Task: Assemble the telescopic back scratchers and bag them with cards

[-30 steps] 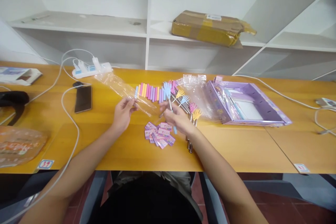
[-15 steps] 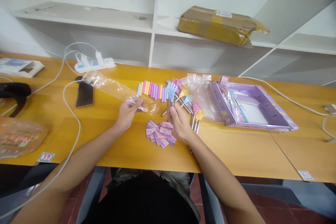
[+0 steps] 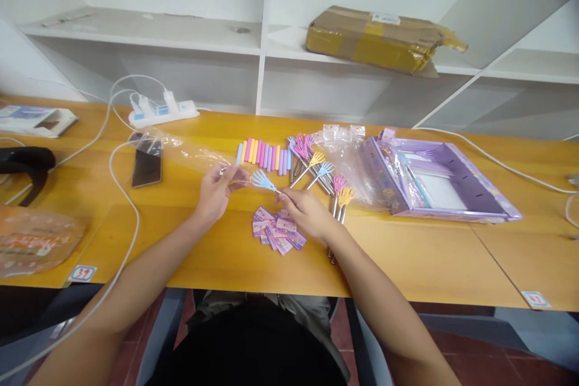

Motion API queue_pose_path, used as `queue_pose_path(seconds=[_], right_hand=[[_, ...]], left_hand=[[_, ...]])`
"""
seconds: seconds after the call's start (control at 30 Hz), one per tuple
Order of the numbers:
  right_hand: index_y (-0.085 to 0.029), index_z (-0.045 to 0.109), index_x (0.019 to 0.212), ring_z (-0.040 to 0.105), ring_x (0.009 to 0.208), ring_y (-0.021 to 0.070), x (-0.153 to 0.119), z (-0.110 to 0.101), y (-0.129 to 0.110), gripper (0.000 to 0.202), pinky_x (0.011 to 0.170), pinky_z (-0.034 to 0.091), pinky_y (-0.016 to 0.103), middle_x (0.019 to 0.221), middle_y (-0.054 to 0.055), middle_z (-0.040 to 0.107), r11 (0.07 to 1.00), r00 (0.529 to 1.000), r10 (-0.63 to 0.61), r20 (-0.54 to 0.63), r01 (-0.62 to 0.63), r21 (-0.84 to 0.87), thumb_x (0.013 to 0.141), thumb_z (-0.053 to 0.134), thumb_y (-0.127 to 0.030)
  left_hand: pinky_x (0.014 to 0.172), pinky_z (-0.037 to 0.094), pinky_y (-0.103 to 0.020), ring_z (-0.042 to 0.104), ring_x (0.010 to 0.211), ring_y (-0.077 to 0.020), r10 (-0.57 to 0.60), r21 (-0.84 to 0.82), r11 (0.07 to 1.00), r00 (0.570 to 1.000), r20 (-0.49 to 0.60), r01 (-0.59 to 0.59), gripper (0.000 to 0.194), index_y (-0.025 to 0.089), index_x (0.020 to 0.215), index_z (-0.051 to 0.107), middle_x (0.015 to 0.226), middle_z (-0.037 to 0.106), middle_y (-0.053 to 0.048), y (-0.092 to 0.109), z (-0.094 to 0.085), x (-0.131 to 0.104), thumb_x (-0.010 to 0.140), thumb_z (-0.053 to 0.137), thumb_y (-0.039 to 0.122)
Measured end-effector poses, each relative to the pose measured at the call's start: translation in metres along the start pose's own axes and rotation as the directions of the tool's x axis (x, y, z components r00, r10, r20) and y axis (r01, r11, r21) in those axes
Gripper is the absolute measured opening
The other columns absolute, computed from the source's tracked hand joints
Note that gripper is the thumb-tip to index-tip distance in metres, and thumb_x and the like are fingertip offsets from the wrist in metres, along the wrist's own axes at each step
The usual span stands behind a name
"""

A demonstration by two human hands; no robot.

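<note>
My left hand (image 3: 215, 193) is closed on the near end of a long clear plastic bag (image 3: 192, 154), which trails off to the upper left. In my right hand (image 3: 307, 211) is a blue back scratcher (image 3: 263, 181), its hand-shaped head pointing left at the bag's end. Whether the head is inside the bag I cannot tell. Behind my hands lies a row of pink, purple, yellow and blue tubes (image 3: 265, 155). More back scratchers with metal rods (image 3: 316, 160) lie beyond my right hand. Below sits a pile of small purple printed cards (image 3: 275, 232).
A purple box (image 3: 456, 214) holding a packed back scratcher stands on the right, beside a stack of clear bags (image 3: 346, 163). A phone (image 3: 147, 163), a white power strip (image 3: 165, 111) and loose cables lie left. A taped carton (image 3: 375, 42) rests on the shelf.
My right hand has tipped the blue back scratcher from upright to pointing left, toward the bag. My left hand has shifted slightly left and down with the bag's end.
</note>
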State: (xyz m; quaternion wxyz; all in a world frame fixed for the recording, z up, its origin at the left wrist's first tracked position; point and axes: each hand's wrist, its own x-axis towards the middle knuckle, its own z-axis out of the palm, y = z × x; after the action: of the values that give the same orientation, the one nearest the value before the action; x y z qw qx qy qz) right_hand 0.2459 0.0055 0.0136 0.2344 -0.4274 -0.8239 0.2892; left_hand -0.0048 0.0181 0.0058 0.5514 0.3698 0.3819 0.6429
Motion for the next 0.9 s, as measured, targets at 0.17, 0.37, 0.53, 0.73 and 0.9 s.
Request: queue_pose_path(seconds=[0.17,0.37,0.53,0.73,0.9], right_hand=[[-0.022,0.065,0.091,0.062,0.069,0.0185,0.0,-0.003,0.0,0.032,0.069,0.039,0.03,0.073,0.001,0.066,1.0,0.999,-0.019,0.032,0.019,0.001,0.111,0.043,-0.034],[-0.022,0.064,0.121,0.068,0.083,0.0217,0.0,0.002,-0.002,0.024,0.077,0.045,0.032,0.093,0.005,0.074,0.999,1.0,-0.015,-0.005,0.015,0.034,0.11,0.047,-0.034],[-0.019,0.048,0.147,0.068,0.081,0.0234,-0.002,0.009,-0.006,0.041,0.077,0.047,0.034,0.09,0.004,0.071,0.998,1.0,0.006,-0.022,-0.004,0.066,0.11,0.046,-0.035],[-0.019,0.052,0.142,0.068,0.083,0.023,-0.001,0.008,-0.004,0.036,0.078,0.047,0.034,0.092,0.004,0.071,0.999,0.997,0.006,-0.076,-0.003,0.037,0.11,0.049,-0.034],[-0.021,0.064,0.093,0.065,0.079,0.0212,0.002,-0.001,0.002,0.028,0.074,0.043,0.032,0.086,0.005,0.07,0.997,0.995,0.034,-0.096,-0.041,-0.072,0.111,0.048,-0.034]], left_hand=[[0.073,0.065,-0.032,0.074,0.083,-0.0175,-0.054,0.041,0.998,0.998,0.038,0.053,0.044,0.016,0.091,0.073,0.091,0.076,-0.004,-0.008,0.001,-0.003,0.076,0.093,0.053],[0.079,0.067,-0.035,0.075,0.084,-0.0188,-0.111,0.085,0.991,0.987,0.121,0.101,0.04,0.016,0.094,0.076,0.092,0.079,-0.005,-0.015,0.002,-0.009,0.08,0.091,0.05],[0.087,0.065,-0.036,0.078,0.088,-0.0208,-0.132,0.138,0.984,0.976,0.172,0.109,0.038,0.015,0.095,0.078,0.098,0.083,-0.007,-0.023,0.003,-0.017,0.079,0.093,0.047],[0.078,0.064,-0.032,0.076,0.077,-0.0174,-0.066,0.074,0.995,0.998,0.018,0.065,0.04,0.015,0.09,0.078,0.088,0.081,-0.005,-0.017,0.002,-0.01,0.074,0.096,0.048],[0.077,0.063,-0.027,0.076,0.078,-0.0147,0.04,-0.033,0.999,0.994,-0.099,-0.044,0.039,0.016,0.086,0.076,0.084,0.079,-0.003,0.005,-0.005,0.008,0.073,0.097,0.046]])
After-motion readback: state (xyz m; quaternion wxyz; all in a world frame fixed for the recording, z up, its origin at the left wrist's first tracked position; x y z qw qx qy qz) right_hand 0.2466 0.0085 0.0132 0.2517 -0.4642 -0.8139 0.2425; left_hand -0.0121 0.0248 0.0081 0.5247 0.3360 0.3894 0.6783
